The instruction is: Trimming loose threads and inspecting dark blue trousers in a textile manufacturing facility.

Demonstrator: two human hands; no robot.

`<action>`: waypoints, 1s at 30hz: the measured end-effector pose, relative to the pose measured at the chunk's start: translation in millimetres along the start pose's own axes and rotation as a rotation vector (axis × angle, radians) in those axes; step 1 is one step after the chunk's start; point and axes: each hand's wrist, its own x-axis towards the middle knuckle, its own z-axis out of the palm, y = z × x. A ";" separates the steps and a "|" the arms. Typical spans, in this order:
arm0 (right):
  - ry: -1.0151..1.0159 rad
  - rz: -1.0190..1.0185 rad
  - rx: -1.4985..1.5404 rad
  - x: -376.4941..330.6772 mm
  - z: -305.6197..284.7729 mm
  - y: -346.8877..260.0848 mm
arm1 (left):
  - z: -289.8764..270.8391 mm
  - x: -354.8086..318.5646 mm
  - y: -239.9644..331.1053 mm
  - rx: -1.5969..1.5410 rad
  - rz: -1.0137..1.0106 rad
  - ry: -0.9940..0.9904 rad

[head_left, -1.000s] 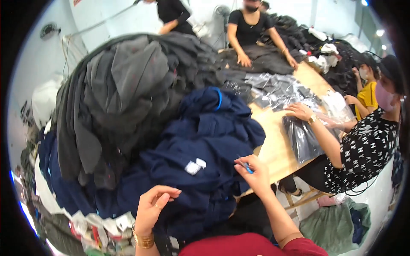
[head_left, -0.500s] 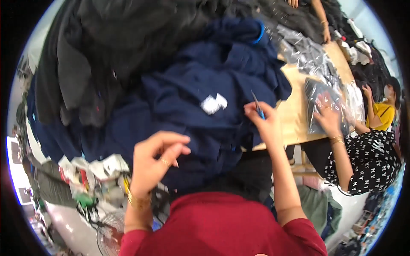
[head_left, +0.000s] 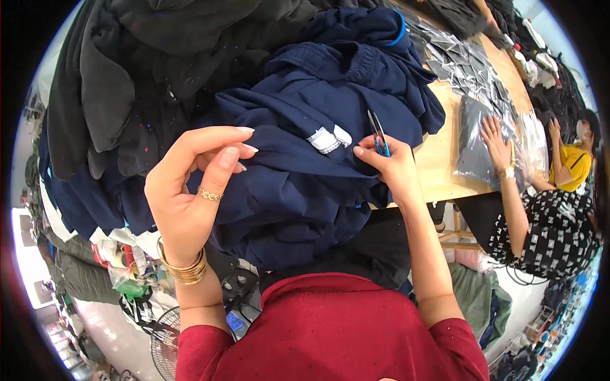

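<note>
Navy garments [head_left: 298,171] lie heaped in front of me, with a white fabric label [head_left: 329,140] showing on the top one. In my right hand [head_left: 395,166] is a small pair of blue-handled scissors [head_left: 377,132], their blades pointing away from me and slightly apart. That hand rests close to the label's right side, over the cloth. My left hand [head_left: 190,181] is raised above the left part of the navy cloth, its thumb closed toward the curled fingers in a pinch. Whatever may lie between those fingertips is too small to make out.
A tall pile of black garments [head_left: 171,57] rises at the far left. On the wooden table [head_left: 438,162] to the right, a co-worker's hand [head_left: 497,143] rests on a plastic-bagged garment [head_left: 470,143]. More bagged items [head_left: 467,66] lie behind it. A fan [head_left: 166,343] stands at lower left.
My left hand has moved left and up, its fingers drawn closer together. The right hand with the scissors has shifted slightly away from me. The label and navy cloth have moved a little.
</note>
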 end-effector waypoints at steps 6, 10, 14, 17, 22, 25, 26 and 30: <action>0.019 -0.230 0.214 2.7 -3.1 -20.3 | 23.4 34.1 -2.0 -0.066 0.121 -0.047; -0.002 -0.362 0.120 -1.3 -5.7 -35.6 | 55.4 73.7 -17.3 0.028 0.276 -0.243; -0.122 -0.343 0.179 -13.2 -1.5 -42.3 | 67.4 75.5 -41.1 0.097 0.243 -0.696; -0.171 -0.274 0.221 -17.8 -8.8 -47.3 | 60.9 78.6 -32.9 0.023 0.120 -0.790; -0.008 -0.592 -0.246 8.2 -31.8 -54.6 | 20.4 106.7 1.7 0.061 0.116 -0.559; 0.353 -0.818 -0.209 30.4 -36.9 -107.0 | -1.4 113.7 17.0 -0.308 -0.086 -0.333; 0.386 -0.706 -0.218 35.8 -35.9 -122.0 | -1.3 113.9 13.3 -0.397 -0.157 -0.309; 0.125 -0.708 -0.329 86.0 -22.4 -80.0 | 28.2 79.9 -36.7 -0.736 -0.595 -0.499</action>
